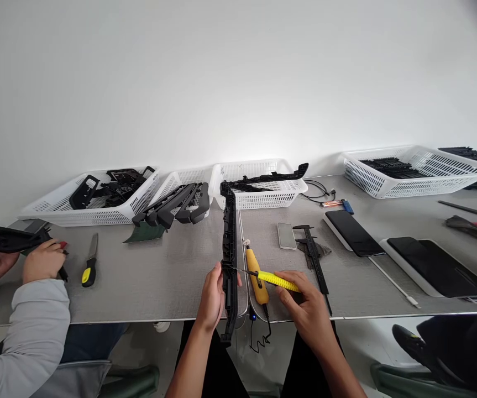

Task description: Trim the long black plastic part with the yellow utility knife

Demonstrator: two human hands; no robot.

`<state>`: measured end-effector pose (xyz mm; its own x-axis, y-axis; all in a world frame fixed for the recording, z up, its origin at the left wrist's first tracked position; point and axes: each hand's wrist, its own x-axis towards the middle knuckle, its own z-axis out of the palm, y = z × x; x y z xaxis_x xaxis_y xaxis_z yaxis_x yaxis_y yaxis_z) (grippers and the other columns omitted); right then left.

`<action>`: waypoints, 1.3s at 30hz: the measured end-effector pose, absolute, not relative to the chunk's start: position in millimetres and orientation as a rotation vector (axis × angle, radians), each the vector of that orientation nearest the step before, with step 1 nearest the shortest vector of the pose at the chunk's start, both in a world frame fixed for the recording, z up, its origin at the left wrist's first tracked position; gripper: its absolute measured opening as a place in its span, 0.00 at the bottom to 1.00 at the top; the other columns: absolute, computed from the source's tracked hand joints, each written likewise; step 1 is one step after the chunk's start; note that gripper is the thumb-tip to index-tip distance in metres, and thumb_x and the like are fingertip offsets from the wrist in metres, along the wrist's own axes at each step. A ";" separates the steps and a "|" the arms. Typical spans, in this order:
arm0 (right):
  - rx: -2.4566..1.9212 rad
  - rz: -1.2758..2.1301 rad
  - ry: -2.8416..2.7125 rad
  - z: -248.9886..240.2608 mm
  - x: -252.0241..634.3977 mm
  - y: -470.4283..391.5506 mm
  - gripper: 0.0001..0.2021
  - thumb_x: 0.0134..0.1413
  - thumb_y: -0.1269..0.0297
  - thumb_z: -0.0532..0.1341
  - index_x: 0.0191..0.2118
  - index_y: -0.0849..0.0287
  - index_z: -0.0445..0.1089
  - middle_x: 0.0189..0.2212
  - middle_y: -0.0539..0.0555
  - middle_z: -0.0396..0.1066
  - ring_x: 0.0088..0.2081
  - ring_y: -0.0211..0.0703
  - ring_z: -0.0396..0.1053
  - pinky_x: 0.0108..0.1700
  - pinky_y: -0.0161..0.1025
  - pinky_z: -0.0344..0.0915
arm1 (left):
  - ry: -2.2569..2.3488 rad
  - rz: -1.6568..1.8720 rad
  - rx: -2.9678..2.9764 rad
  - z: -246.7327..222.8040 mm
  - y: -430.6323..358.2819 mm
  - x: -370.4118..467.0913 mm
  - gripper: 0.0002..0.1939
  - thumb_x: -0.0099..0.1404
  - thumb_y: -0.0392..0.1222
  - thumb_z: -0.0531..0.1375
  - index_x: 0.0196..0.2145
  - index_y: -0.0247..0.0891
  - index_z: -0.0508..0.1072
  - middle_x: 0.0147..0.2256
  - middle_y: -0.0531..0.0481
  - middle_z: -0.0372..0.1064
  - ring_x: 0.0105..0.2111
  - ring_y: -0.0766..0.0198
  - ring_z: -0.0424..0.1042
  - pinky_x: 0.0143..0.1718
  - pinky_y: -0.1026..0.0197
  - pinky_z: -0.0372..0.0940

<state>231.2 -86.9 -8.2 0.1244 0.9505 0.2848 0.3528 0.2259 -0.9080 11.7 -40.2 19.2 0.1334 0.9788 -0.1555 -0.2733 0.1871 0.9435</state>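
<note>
My left hand is wrapped around a long, narrow black plastic part. The ribbed part stands lengthwise before me, its lower end past the table's front edge. In my right hand is a slim yellow-handled tool with a thin metal blade. The blade's tip meets the black part, just by my left fingers; whether it cuts or only touches, I cannot tell. Behind the blade, a yellow corded tool lies on the table.
White baskets hold black plastic parts along the wall. A caliper, a grey metal block, phones and a white cable lie to the right. Left is a yellow-black handled blade. Co-workers' hands flank me.
</note>
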 end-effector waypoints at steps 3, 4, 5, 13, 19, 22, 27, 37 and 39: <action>-1.305 0.727 -1.435 -8.0 232.7 -86.8 0.14 0.68 0.53 0.63 0.52 0.53 0.79 0.47 0.57 0.77 0.51 0.51 0.72 0.52 0.44 0.69 | 0.984 1.110 0.859 19.7 -40.4 12.4 0.27 0.74 0.62 0.52 0.30 0.38 0.74 0.31 0.47 0.74 0.28 0.63 0.64 0.35 0.62 0.62; -1.301 0.730 -1.430 -8.0 233.3 -86.5 0.15 0.68 0.53 0.63 0.52 0.53 0.79 0.47 0.58 0.77 0.51 0.51 0.72 0.52 0.44 0.69 | 0.980 1.104 0.849 19.4 -40.4 12.5 0.27 0.74 0.62 0.51 0.31 0.38 0.74 0.31 0.47 0.74 0.28 0.63 0.63 0.34 0.62 0.61; -1.299 0.731 -1.425 -8.1 233.9 -86.1 0.15 0.68 0.53 0.63 0.52 0.53 0.79 0.47 0.58 0.77 0.51 0.51 0.72 0.52 0.44 0.69 | 0.976 1.100 0.848 18.8 -40.3 12.5 0.27 0.74 0.62 0.51 0.30 0.38 0.74 0.31 0.47 0.74 0.28 0.64 0.63 0.34 0.62 0.61; -1.336 0.716 -1.430 -9.9 231.3 -84.9 0.15 0.68 0.52 0.62 0.53 0.52 0.79 0.47 0.57 0.77 0.50 0.50 0.73 0.50 0.42 0.69 | 0.947 1.125 0.853 17.0 -40.0 12.6 0.27 0.73 0.63 0.53 0.31 0.38 0.74 0.32 0.47 0.74 0.29 0.64 0.63 0.34 0.62 0.61; -1.289 0.760 -1.433 -9.4 234.4 -86.7 0.15 0.69 0.52 0.63 0.53 0.52 0.79 0.47 0.57 0.77 0.51 0.50 0.73 0.51 0.42 0.70 | 1.021 1.101 0.923 21.7 -39.1 13.4 0.32 0.74 0.66 0.50 0.29 0.36 0.76 0.30 0.47 0.72 0.27 0.64 0.63 0.33 0.62 0.60; -1.258 0.764 -1.444 -8.4 236.6 -86.7 0.15 0.69 0.53 0.63 0.54 0.51 0.79 0.47 0.56 0.77 0.50 0.50 0.74 0.49 0.41 0.71 | 1.018 1.081 0.949 19.1 -38.9 12.1 0.30 0.75 0.64 0.51 0.32 0.36 0.77 0.32 0.46 0.74 0.30 0.63 0.66 0.35 0.62 0.61; -1.245 0.764 -1.481 -6.7 235.4 -86.7 0.15 0.69 0.52 0.62 0.53 0.51 0.79 0.48 0.57 0.77 0.50 0.50 0.74 0.50 0.41 0.71 | 1.023 1.065 1.001 15.4 -38.1 11.5 0.29 0.75 0.65 0.52 0.38 0.36 0.79 0.36 0.44 0.78 0.38 0.56 0.72 0.39 0.60 0.63; -1.293 0.748 -1.421 -8.2 233.7 -85.6 0.17 0.69 0.52 0.62 0.54 0.54 0.78 0.47 0.58 0.77 0.47 0.49 0.74 0.47 0.41 0.71 | 1.024 1.065 1.027 19.2 -38.8 11.8 0.29 0.74 0.64 0.52 0.39 0.36 0.79 0.39 0.42 0.79 0.43 0.53 0.74 0.41 0.59 0.64; -1.316 0.733 -1.414 -7.6 232.5 -85.8 0.16 0.69 0.52 0.61 0.54 0.55 0.78 0.46 0.58 0.77 0.47 0.49 0.74 0.46 0.40 0.71 | 1.008 1.072 1.003 16.8 -37.9 12.1 0.28 0.73 0.63 0.53 0.39 0.35 0.79 0.38 0.42 0.79 0.42 0.53 0.74 0.40 0.59 0.64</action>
